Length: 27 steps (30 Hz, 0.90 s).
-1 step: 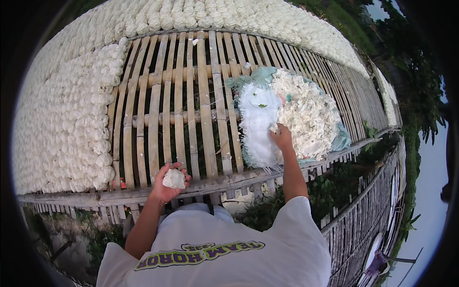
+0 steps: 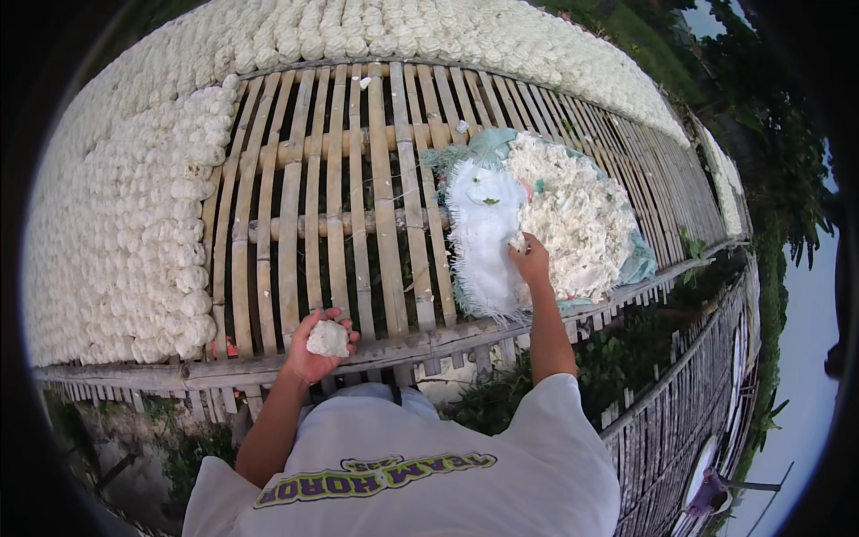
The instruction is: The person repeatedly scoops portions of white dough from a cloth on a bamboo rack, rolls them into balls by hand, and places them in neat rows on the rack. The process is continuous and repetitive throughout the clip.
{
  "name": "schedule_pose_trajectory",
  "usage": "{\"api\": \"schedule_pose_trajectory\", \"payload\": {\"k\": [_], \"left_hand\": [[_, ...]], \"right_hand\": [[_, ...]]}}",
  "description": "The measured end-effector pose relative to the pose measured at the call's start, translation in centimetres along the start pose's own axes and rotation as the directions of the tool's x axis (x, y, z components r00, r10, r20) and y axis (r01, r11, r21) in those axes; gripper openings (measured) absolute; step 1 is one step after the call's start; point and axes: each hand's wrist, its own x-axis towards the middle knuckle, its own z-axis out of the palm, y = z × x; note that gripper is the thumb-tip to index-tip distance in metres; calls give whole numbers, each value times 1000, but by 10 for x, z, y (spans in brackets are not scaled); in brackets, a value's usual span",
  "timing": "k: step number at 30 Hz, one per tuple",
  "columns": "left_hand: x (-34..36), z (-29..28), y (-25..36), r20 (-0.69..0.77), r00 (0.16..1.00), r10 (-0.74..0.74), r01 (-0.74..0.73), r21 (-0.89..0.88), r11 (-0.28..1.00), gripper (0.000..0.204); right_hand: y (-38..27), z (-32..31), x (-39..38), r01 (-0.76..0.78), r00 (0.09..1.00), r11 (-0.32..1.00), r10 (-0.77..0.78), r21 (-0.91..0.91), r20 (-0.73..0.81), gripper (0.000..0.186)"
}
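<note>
My left hand (image 2: 307,360) is palm up near the front rail, its fingers curled round a rounded white lump (image 2: 327,339) of soft, crumbly-looking stuff. At the near left side of a heap of loose white shredded stuff (image 2: 580,219), my right hand (image 2: 533,259) has thumb and fingers pinched on a small white clump (image 2: 517,242). A frayed white woven sack (image 2: 479,237) lies beside the heap, with green netting (image 2: 492,143) showing round its edges. I cannot tell exactly what the white stuff is.
Both hands are over a slatted bamboo rack (image 2: 385,197) with gaps between slats. Tight rows of white lumps (image 2: 134,242) cover its left and far sides. A bamboo rail (image 2: 394,347) runs along the near edge. Another slatted rack (image 2: 680,403) stands at the lower right.
</note>
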Motion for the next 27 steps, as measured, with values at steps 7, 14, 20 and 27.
{"api": "schedule_pose_trajectory", "payload": {"k": [7, 14, 20, 27], "left_hand": [[36, 53, -13, -70, 989, 130, -126, 57, 990, 33], [47, 83, -23, -9, 992, 125, -121, 188, 975, 38], [28, 73, -18, 84, 994, 69, -93, 336, 937, 61], [19, 94, -18, 191, 980, -50, 44, 35, 998, 83]], "right_hand": [[-141, -2, -99, 73, 983, 581, -181, 810, 41, 61], [-293, 41, -205, 540, 822, 727, -563, 424, -80, 57], [-308, 31, -208, 634, 758, 690, -644, 349, -104, 67], [-312, 62, -195, 544, 808, 661, -579, 517, -109, 60]]}}
